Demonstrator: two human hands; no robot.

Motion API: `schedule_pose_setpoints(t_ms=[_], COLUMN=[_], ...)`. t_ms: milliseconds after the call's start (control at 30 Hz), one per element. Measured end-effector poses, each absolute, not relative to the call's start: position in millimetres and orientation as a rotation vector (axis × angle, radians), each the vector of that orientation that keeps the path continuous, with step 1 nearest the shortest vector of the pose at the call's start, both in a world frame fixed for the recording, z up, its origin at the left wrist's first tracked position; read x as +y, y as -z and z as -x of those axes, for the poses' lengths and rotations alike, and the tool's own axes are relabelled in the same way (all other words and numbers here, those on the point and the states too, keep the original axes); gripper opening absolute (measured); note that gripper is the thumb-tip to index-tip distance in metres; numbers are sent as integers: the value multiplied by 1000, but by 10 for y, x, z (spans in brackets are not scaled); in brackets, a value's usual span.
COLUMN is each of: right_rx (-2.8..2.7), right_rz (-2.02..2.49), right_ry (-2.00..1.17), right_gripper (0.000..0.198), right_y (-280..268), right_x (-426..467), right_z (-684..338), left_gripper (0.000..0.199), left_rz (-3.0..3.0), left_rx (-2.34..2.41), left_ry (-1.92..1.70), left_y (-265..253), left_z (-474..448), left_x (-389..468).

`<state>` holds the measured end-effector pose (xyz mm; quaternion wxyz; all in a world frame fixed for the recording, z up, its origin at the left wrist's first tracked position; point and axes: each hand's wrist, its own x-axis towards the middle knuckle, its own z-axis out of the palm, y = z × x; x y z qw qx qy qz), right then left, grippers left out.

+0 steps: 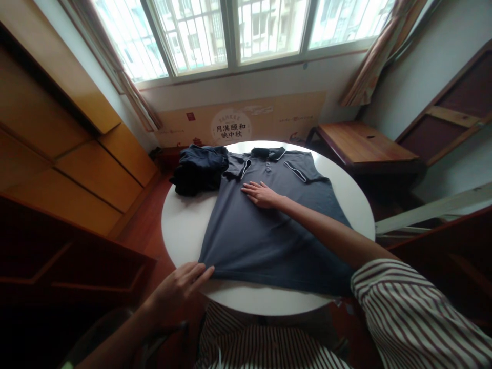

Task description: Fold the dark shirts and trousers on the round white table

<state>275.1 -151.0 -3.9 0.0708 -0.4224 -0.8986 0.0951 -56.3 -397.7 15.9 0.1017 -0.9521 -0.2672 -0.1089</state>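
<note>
A dark grey polo shirt (246,241) lies spread out, front side up, its black collar toward the window and its hem toward me. My left hand (188,277) pinches the shirt's lower left corner at the table's near edge. Flat on the chest of the shirt rests my right hand (263,196), fingers stretched out and pointing left. Both short sleeves, edged with white trim, are folded inward over the body. Under the shirt is a round white table (184,225).
Dark folded clothes (202,169) are heaped at the table's far left. A wooden side table (365,143) stands at the back right, near the wall. Yellow wooden cabinets (96,174) line the left side. Barred windows are beyond a printed cardboard panel (265,120).
</note>
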Motion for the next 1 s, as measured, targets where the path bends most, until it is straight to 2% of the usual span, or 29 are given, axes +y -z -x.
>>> schedule_pose_setpoints(t_ms=[167, 367, 533, 700, 833, 900, 933, 1000], right_rx=[-2705, -2735, -2718, -2716, -2710, -2785, -2822, -2853], right_rz=[1178, 1126, 1104, 925, 769, 583, 473, 288], right_ry=[-337, -276, -279, -309, -302, -247, -187, 90], right_gripper=[51, 63, 74, 87, 91, 82, 71, 52], right_y=[-58, 72, 103, 110, 117, 33, -41, -231], right_x=[-1631, -1902, -2119, -2718, -3333, -3465, -3456, -3294], right_z=[-2305, -1813, -1678, -1508, -1396, -1446, -1519, -1779], left_gripper=[43, 23, 10, 10, 27, 35, 38, 44], left_rz=[2785, 2918, 2943, 2840, 3101, 3250, 3281, 3275], left_rx=[-1284, -1340, -1373, -1338, -1117, -990, -971, -1008], left_ry=[633, 538, 503, 733, 797, 695, 611, 390], left_y=[-16, -28, -310, -586, -469, -306, -217, -56], left_z=[571, 642, 661, 411, -228, -577, -722, -917], left_x=[-3826, -3949, -3955, -3247, -2369, -1993, -1842, -1624])
